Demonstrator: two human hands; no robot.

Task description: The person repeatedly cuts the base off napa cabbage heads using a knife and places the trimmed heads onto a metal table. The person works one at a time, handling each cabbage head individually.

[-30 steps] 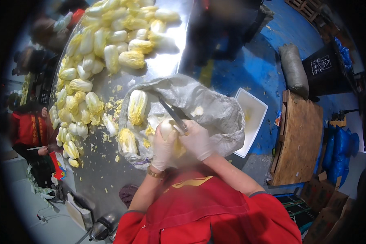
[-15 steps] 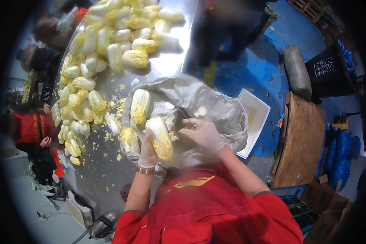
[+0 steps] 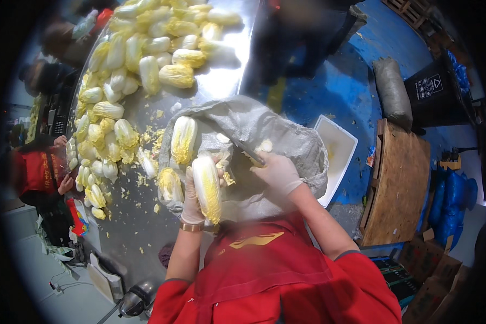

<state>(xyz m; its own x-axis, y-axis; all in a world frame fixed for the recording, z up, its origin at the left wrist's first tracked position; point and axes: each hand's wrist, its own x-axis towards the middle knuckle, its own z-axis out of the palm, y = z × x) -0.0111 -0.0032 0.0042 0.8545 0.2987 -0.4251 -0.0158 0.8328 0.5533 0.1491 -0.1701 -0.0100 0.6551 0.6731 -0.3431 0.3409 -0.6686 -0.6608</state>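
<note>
Napa cabbage (image 3: 207,189), white at the base and yellow at the leaf tips, held just off centre toward 8 o'clock, base toward 11, leaves toward 5. I judge the step in hand to be trimming, with this head lifted between cuts. I cannot tell whether its base is finished; if so, the next move calls for setting it down, otherwise for bringing the blade to the base.

My operator's left hand (image 3: 192,202), in a thin whitish glove, curls around the head, fingers showing on both sides. The right hand (image 3: 278,171), at 3 to 4 o'clock and gloved alike, closes narrowly on the handle of a knife (image 3: 245,149). The blade points to 10 o'clock, apart from the cabbage.

Beneath lies a grey woven sack (image 3: 299,146). On its left part rest two more cabbages, one (image 3: 184,140) at 10 o'clock, another (image 3: 170,185) near 8. Farther out, a cabbage pile (image 3: 117,54) covers the metal table (image 3: 137,221) toward 10; a white tray (image 3: 336,162) sits at 3.
</note>
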